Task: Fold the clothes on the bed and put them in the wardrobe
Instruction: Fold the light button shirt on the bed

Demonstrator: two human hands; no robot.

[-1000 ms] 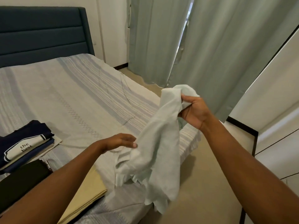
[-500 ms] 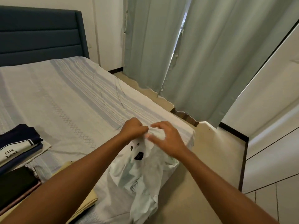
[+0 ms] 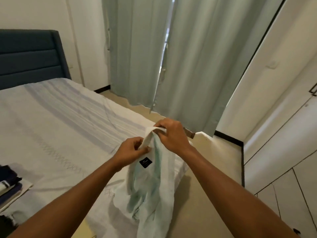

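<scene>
Pale green curtains (image 3: 188, 66) hang above a beige floor (image 3: 219, 148), beside a white wall (image 3: 85, 40)

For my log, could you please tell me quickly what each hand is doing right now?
Left hand: closed, pinching the collar of the pale green shirt.
Right hand: closed, gripping the same collar.

Two hands (image 3: 131, 150) (image 3: 173, 135), one shirt (image 3: 154, 194), one bed (image 3: 51, 134).

The shirt (image 3: 164, 169) is thin, soft cloth, matt and crumpled, with a dark cloth label (image 3: 145, 162). The bed sheet (image 3: 51, 126) is matt cloth with stitched bands. The headboard (image 3: 30, 57) is padded matt fabric. The curtains (image 3: 197, 66) are smooth cloth, and the wardrobe doors (image 3: 283, 134) are smooth and plain.
</scene>
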